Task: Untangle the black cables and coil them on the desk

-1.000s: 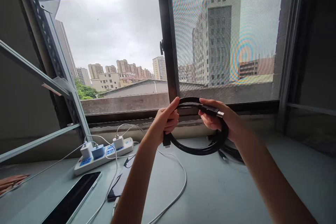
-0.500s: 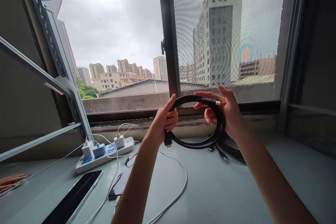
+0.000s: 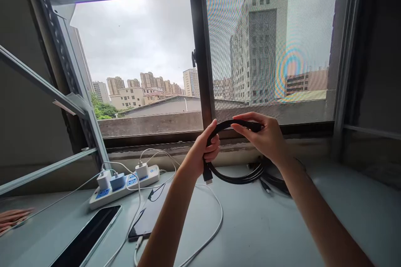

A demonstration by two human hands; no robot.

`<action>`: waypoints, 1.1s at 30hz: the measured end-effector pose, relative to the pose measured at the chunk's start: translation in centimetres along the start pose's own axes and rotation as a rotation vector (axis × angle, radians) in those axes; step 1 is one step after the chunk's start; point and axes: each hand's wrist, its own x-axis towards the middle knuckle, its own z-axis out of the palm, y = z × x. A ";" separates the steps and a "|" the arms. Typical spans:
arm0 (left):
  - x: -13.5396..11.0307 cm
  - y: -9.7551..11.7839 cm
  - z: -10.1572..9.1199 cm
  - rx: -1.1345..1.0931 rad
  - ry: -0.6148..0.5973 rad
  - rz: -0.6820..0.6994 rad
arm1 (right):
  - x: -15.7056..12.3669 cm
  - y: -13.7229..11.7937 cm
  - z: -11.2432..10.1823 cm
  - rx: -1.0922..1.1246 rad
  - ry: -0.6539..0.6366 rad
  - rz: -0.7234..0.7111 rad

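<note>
A black HDMI cable [image 3: 237, 180] is wound into a loop and held up above the table. My left hand [image 3: 205, 150] is closed round the left side of the loop, thumb pointing up. One HDMI plug [image 3: 207, 173] hangs below that fist. At the top right of the loop, my right hand [image 3: 263, 133] pinches the cable between thumb and fingers; the plug end there is mostly hidden by the fingers. Behind my right wrist, another black cable [image 3: 277, 182] lies coiled on the table.
At the left, a white power strip [image 3: 144, 178] carries several chargers with white cords. A phone [image 3: 90, 233] and a dark flat device [image 3: 147, 217] lie on the table [image 3: 250, 233]. Another person's hand [image 3: 14, 218] rests at the far left. A window [image 3: 200, 71] stands behind.
My right hand has closed from spread fingers into a pinch on the loop's top, covering the plug seen there before. My left hand has shifted slightly right and down.
</note>
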 end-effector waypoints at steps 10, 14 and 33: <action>0.1 -0.3 0.0 -0.012 -0.167 -0.049 | 0.2 0.1 -1.0 0.122 -0.031 0.058; 0.0 -0.2 -0.5 0.004 -0.270 -0.076 | 0.1 -0.1 -0.8 0.136 -0.104 0.096; 0.6 -0.4 -0.3 -0.441 -0.227 0.118 | 0.5 -0.8 -1.6 0.386 -0.048 0.197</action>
